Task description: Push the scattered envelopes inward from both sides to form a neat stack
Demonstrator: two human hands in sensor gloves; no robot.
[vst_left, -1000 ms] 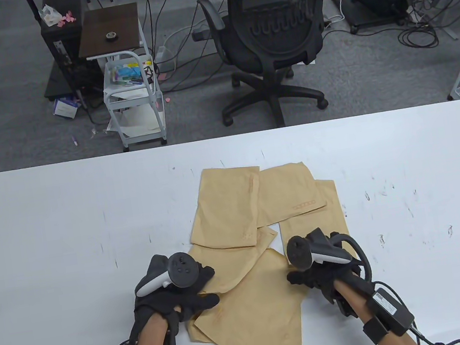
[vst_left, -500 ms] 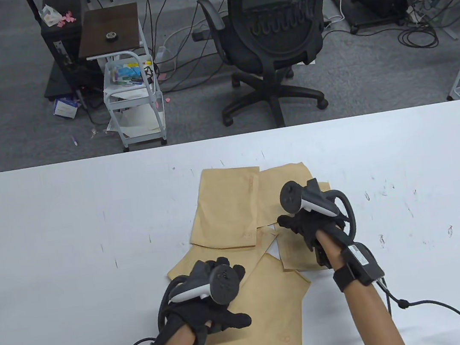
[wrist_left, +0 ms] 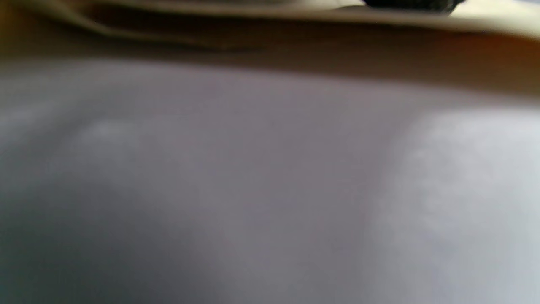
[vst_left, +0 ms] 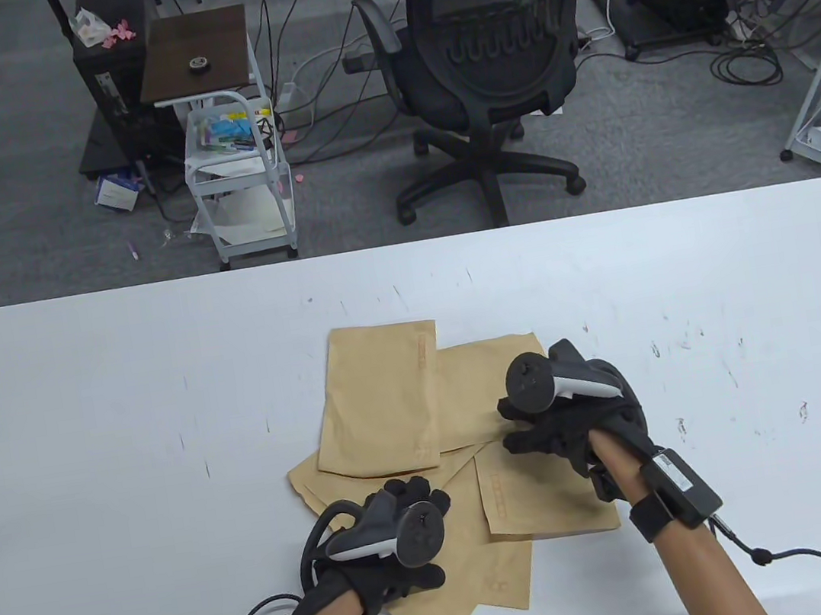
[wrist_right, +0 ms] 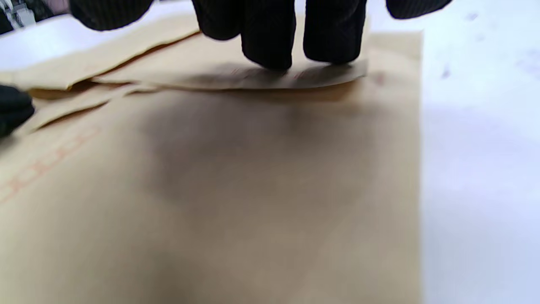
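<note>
Several tan envelopes [vst_left: 381, 396] lie overlapped in a loose pile on the white table [vst_left: 88, 417]. My left hand [vst_left: 405, 532] rests on the pile's near left part, fingers spread over the lower envelopes [vst_left: 466, 576]. My right hand [vst_left: 544, 426] presses its fingertips [wrist_right: 270, 42] down on an envelope's edge [wrist_right: 295, 78], over the right envelope [vst_left: 548, 503]. The left wrist view is a blur of table surface with a tan envelope edge [wrist_left: 270, 46] along the top.
The pile sits near the table's front middle. Beyond the far edge stand a black office chair [vst_left: 486, 42] and a small white cart [vst_left: 236, 172]. Glove cables trail off the near edge [vst_left: 802, 557].
The far envelopes have slid left and toward me, tightening the pile. My right hand pulled back toward me with them. My left hand shifted slightly right, staying on the near envelopes.
</note>
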